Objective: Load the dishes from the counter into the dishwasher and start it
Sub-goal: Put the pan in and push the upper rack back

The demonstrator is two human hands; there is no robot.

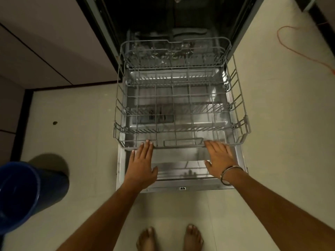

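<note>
The dishwasher stands open with its steel door [181,182] folded flat toward me. A grey wire lower rack [243,124] is pulled out over the door and holds nothing. Behind it the upper rack [174,42] also sticks out, and I cannot tell what lies in it. My left hand [142,163] reaches with straight fingers to the lower rack's front rail, left of its handle loop [183,142]. My right hand [220,158], a bangle on its wrist, lies flat with straight fingers touching the same rail on the right. No dishes are in sight.
A blue bucket [21,192] stands on the tiled floor at the left. Pale cabinet fronts [45,51] run along the upper left. An orange cord [297,49] lies on the floor at the right. My bare feet [170,238] are just before the door's edge.
</note>
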